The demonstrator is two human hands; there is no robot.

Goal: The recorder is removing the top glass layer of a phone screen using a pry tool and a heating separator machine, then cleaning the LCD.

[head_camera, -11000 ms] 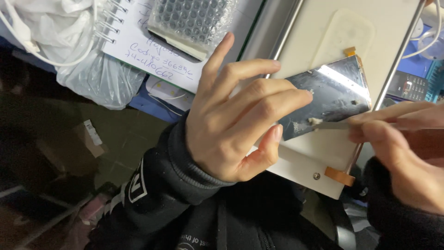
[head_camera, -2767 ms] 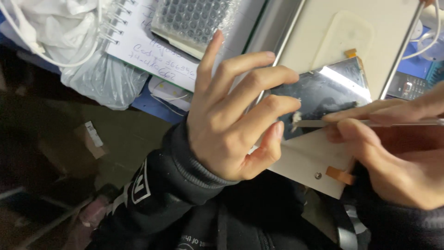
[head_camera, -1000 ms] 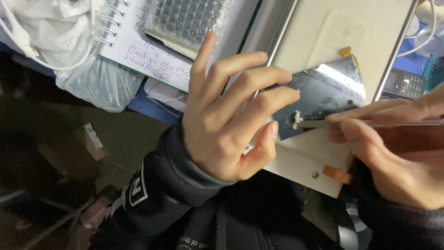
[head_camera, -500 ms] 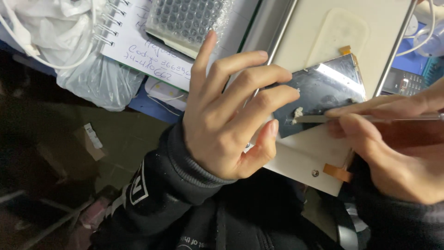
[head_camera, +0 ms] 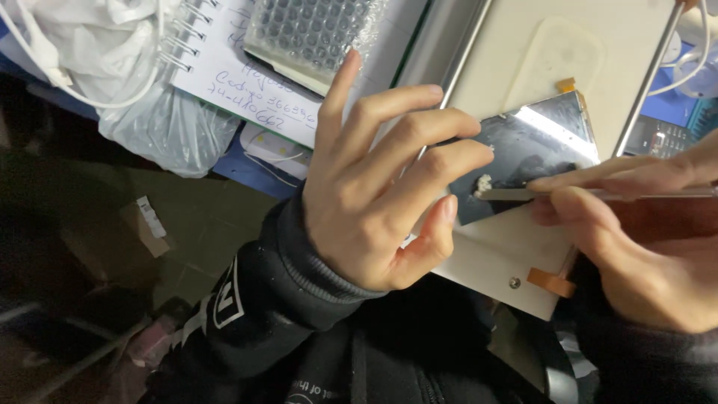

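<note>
My left hand point(head_camera: 381, 194) lies flat with fingers spread on the left part of a dark glossy screen panel point(head_camera: 531, 153), pressing it onto a white plate point(head_camera: 497, 262). My right hand point(head_camera: 643, 239) pinches a thin flat metal blade point(head_camera: 516, 194) and lays its tip on the panel. A small white lump of residue point(head_camera: 482, 185) sits at the blade's tip. Orange flex strips stick out at the panel's top corner point(head_camera: 566, 84) and near a screw at the plate's lower edge point(head_camera: 550, 282).
A spiral notebook point(head_camera: 239, 67) with handwriting lies at the upper left, a bubble-wrapped part point(head_camera: 314, 34) on it. A crumpled clear plastic bag point(head_camera: 149, 112) with white cable sits left. A beige board with metal rails point(head_camera: 553, 45) lies behind the panel. Dark floor lies below left.
The blade tip has slid a little left across the panel, and the white lump has gathered at it. My left hand has stayed on the panel.
</note>
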